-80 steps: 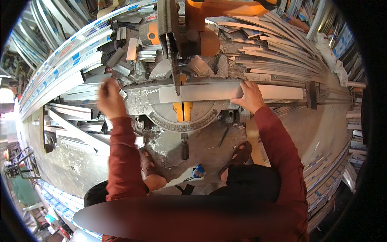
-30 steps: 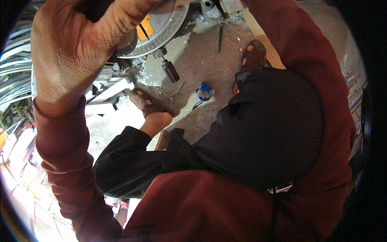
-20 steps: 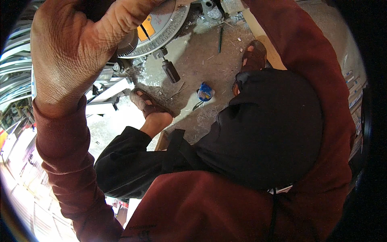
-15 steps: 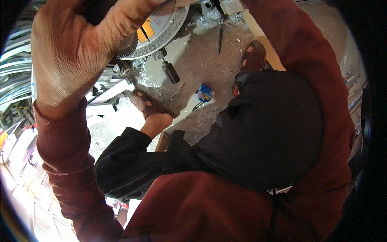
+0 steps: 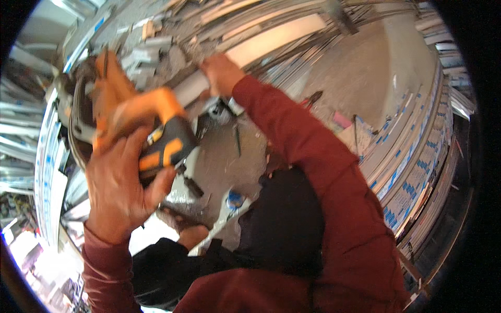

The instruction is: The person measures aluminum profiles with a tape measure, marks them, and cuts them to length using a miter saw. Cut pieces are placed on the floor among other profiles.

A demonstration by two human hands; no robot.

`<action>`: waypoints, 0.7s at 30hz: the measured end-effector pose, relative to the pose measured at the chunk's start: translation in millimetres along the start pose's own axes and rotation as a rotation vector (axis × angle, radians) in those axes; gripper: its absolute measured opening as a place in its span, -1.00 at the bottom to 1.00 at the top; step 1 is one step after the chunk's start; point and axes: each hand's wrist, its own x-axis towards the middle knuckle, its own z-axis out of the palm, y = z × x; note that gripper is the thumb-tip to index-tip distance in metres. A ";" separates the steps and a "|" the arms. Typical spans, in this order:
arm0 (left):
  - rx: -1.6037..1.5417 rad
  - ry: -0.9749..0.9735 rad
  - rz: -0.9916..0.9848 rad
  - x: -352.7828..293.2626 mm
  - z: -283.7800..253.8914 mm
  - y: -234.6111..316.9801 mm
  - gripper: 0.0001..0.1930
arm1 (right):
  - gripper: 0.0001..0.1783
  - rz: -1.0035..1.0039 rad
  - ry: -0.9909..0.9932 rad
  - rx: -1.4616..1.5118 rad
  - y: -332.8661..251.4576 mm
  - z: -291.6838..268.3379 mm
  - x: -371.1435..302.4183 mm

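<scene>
At the left stands an orange and black miter saw point(image 5: 151, 112), blurred by motion. My left hand point(image 5: 117, 180) is closed round its handle end, with the thumb low beside the black part; some of the grip is hidden. To the right of the saw, my right hand point(image 5: 222, 73) is closed over a long pale bar point(image 5: 276, 41) that looks like a metal profile. The bar slants from the saw up to the far right. Exactly where the bar meets the saw and its blade is hidden behind the orange body.
A small blue tape measure point(image 5: 235, 200) lies on the floor near my feet, with a thin dark green stick point(image 5: 237, 140) farther off. Red-handled pliers point(image 5: 314, 98) lie right of my forearm. Long profiles with blue labels point(image 5: 412, 172) are stacked along the right; offcuts point(image 5: 148, 55) litter the far side.
The view has swung up and right, bringing the saw body, the bar and my right hand into sight. My left hand appears lower in the picture, now on the saw's handle end.
</scene>
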 end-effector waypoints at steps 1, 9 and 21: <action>0.026 0.018 0.018 2.6 -0.5 2.0 -0.37 | -0.11 -0.017 0.109 0.023 -0.6 -1.1 -6.7; -0.010 -0.035 -0.036 4.4 -7.5 12.4 -0.29 | -0.14 -0.015 0.344 0.124 21.3 -15.1 -25.6; -0.192 -0.080 -0.140 17.2 -20.0 7.0 -0.43 | -0.20 1.358 0.995 0.009 431.6 -180.3 -190.8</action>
